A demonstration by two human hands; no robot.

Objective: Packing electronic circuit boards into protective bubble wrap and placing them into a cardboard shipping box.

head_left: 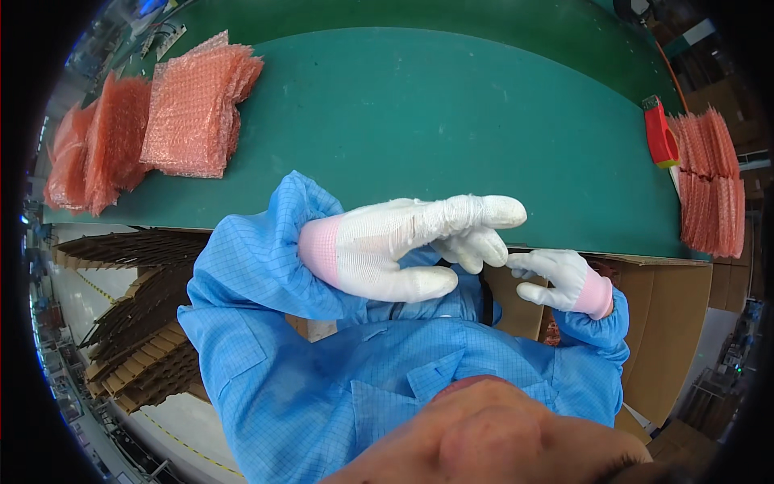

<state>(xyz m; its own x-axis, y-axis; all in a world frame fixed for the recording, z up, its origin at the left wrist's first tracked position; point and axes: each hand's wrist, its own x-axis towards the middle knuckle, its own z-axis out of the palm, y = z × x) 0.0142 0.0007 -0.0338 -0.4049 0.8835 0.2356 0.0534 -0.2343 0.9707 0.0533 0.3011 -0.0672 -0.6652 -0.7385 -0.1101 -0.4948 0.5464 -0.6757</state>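
My left hand (411, 246), in a white knit glove with a pink cuff, is held above the near edge of the green tabletop (451, 121). Its fingers stretch to the right with the thumb apart, and nothing is in it. My right hand (555, 278), gloved the same way, hangs just past the table's near edge, lower and to the right. Its fingers are extended and apart, pointing left and holding nothing. The fingertips of both hands come close together; whether they touch I cannot tell.
Pink bubble-wrap bags (193, 109) lie stacked at the table's left, beside more bags (117, 145). Another bag stack (711, 189) stands at the right end, with a red and yellow tool (661, 133) against it. Below are a cardboard box (665, 339) and brown cardboard pieces (149, 355).
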